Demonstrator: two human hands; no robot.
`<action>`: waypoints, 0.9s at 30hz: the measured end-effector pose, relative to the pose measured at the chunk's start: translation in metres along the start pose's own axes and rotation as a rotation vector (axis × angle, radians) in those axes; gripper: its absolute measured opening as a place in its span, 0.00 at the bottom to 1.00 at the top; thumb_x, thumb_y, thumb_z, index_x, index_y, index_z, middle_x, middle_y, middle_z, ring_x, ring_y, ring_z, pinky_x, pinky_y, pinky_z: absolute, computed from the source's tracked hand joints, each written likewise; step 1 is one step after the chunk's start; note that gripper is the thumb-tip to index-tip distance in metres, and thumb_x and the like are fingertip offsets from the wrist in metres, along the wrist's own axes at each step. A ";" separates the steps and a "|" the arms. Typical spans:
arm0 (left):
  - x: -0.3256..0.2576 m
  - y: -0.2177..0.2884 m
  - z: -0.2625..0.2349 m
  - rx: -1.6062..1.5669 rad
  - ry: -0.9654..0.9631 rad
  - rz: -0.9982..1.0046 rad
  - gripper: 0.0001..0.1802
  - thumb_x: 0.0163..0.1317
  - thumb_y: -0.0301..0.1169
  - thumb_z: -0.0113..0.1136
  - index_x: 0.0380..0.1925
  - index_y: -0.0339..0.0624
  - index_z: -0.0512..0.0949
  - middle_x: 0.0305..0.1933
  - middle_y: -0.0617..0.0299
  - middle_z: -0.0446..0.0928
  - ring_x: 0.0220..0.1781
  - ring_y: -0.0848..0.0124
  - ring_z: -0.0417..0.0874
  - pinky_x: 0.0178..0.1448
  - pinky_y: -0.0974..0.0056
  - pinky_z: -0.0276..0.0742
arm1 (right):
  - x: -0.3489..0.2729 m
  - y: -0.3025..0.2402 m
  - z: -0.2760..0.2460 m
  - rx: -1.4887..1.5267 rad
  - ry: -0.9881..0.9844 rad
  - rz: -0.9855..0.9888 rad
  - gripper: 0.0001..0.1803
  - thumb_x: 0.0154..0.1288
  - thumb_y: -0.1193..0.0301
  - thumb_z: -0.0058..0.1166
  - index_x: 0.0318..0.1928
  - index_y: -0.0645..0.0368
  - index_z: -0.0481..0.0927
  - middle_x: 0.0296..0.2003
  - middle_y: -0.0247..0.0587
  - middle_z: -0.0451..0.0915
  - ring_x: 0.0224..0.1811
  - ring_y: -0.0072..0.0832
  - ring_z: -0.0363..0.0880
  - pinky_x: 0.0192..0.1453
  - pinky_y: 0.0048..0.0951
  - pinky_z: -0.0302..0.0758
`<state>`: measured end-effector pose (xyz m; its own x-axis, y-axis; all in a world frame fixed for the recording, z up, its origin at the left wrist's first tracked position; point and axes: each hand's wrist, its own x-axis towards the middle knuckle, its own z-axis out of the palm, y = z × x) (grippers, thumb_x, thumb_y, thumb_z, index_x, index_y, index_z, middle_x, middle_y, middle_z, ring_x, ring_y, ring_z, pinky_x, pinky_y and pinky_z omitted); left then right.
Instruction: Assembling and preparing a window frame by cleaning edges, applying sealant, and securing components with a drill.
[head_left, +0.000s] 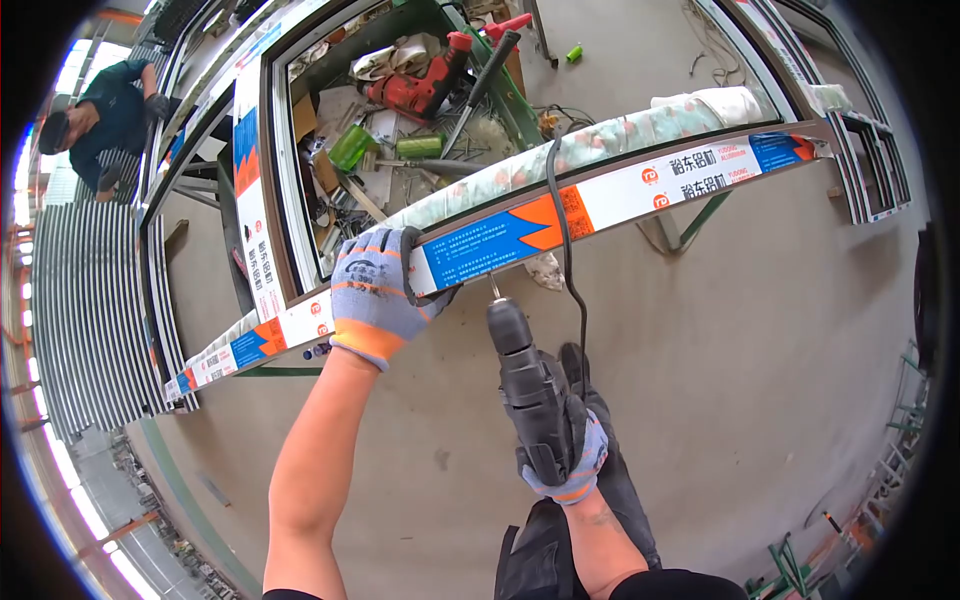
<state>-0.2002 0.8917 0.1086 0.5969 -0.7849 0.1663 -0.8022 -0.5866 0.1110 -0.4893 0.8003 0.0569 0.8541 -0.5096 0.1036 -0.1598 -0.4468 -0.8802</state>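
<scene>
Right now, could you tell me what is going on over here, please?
A person in grey and orange work gloves is working on an aluminium window frame wrapped in protective film. The left hand grips the frame's near rail, while the right hand holds a black corded power drill, its bit pointing at the underside of that rail. Behind the frame sits a cluttered tool tray with a red drill. Another person bends over at far left.

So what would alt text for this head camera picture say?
A gloved left hand grips a window frame while the gloved right hand holds a black drill with its bit against the frame's near edge. A red power tool lies among clutter beyond.
</scene>
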 end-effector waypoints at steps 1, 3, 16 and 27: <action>0.001 0.001 0.000 0.001 0.017 0.006 0.30 0.44 0.46 0.77 0.43 0.43 0.75 0.39 0.54 0.78 0.43 0.54 0.78 0.50 0.53 0.71 | 0.001 0.002 -0.002 -0.033 0.033 -0.081 0.40 0.38 0.68 0.66 0.57 0.69 0.72 0.44 0.51 0.80 0.37 0.50 0.81 0.45 0.44 0.78; 0.004 0.002 -0.001 0.004 -0.005 0.003 0.31 0.44 0.46 0.77 0.43 0.43 0.75 0.38 0.54 0.78 0.43 0.54 0.78 0.50 0.53 0.71 | 0.001 0.004 -0.001 -0.066 0.070 -0.162 0.42 0.39 0.68 0.66 0.59 0.69 0.70 0.44 0.51 0.80 0.37 0.50 0.80 0.45 0.44 0.78; 0.003 0.002 0.001 0.000 -0.005 0.000 0.32 0.44 0.47 0.77 0.44 0.41 0.74 0.38 0.52 0.78 0.43 0.53 0.79 0.52 0.52 0.72 | -0.001 0.003 -0.002 -0.043 0.054 -0.116 0.42 0.39 0.70 0.66 0.60 0.68 0.67 0.36 0.50 0.80 0.31 0.49 0.79 0.38 0.44 0.78; 0.004 0.004 -0.002 0.010 -0.031 -0.006 0.32 0.44 0.47 0.77 0.43 0.41 0.74 0.40 0.53 0.78 0.45 0.53 0.79 0.52 0.52 0.71 | 0.000 0.010 -0.005 -0.027 0.079 -0.195 0.47 0.45 0.70 0.65 0.67 0.67 0.62 0.39 0.52 0.80 0.30 0.49 0.79 0.37 0.45 0.78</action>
<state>-0.2011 0.8862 0.1117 0.6022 -0.7868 0.1354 -0.7983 -0.5936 0.1017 -0.4930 0.7918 0.0503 0.8287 -0.4675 0.3076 -0.0097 -0.5617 -0.8273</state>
